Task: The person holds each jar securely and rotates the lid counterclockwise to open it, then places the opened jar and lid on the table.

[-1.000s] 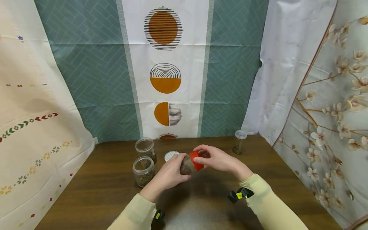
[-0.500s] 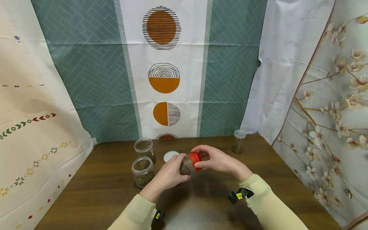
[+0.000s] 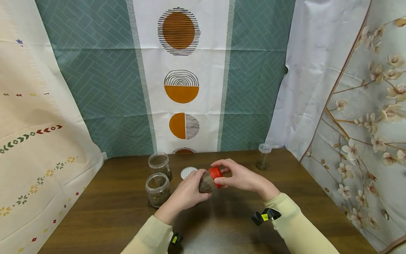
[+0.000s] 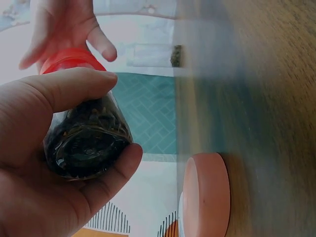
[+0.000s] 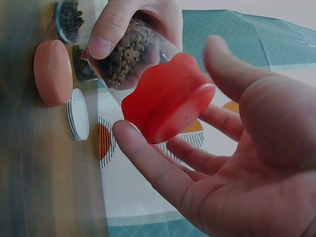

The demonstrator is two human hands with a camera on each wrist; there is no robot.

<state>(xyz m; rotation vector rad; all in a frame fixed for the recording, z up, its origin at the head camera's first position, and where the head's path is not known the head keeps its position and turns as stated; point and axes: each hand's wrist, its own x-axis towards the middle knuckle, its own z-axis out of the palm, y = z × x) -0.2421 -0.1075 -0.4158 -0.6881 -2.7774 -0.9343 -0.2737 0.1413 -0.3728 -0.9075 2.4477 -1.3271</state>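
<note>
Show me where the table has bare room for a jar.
Bare table: left of the two wide jars; between left sleeve and right sleeve; and from right sleeve across to the flowered cloth. Crowded: around the left hand, with the wide jars, white lid and pink round piece close by.

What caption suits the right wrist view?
Left hand gripping a clear jar of brown pellets, right hand spread around its red lid.
</note>
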